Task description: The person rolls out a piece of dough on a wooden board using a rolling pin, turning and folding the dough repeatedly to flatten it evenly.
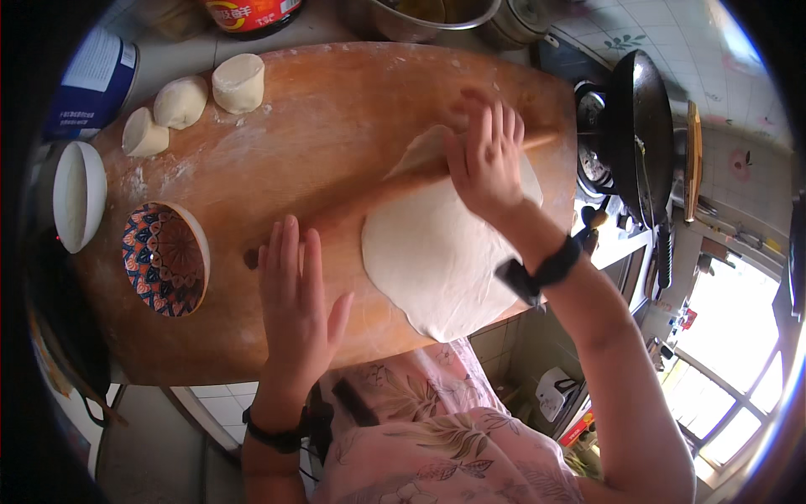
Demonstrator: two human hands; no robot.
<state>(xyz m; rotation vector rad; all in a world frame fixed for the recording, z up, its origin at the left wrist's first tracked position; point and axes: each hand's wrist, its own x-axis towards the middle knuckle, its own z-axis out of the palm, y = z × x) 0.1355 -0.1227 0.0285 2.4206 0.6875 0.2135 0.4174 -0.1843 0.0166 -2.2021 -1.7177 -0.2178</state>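
A flattened sheet of dough [441, 252] lies on a wooden board [302, 113], its lower edge at the board's near side. A wooden rolling pin [378, 189], blurred, crosses the upper part of the sheet at a slant. My right hand [488, 154] rests over the pin's right part with its fingers apart. Near the pin's left end is my left hand [296, 296], flat with fingers extended; whether it touches the pin cannot be told. Three dough pieces [238, 84], [181, 102], [145, 132] stand at the board's upper left, with flour around them.
A patterned bowl [167, 258] sits on the board's left, near a white bowl [80, 196] at its edge. A blue can [94, 82], a red-labelled jar [252, 14] and a metal bowl [434, 16] stand beyond. To the right, a wok [639, 138] is tilted beside the gas stove [592, 138].
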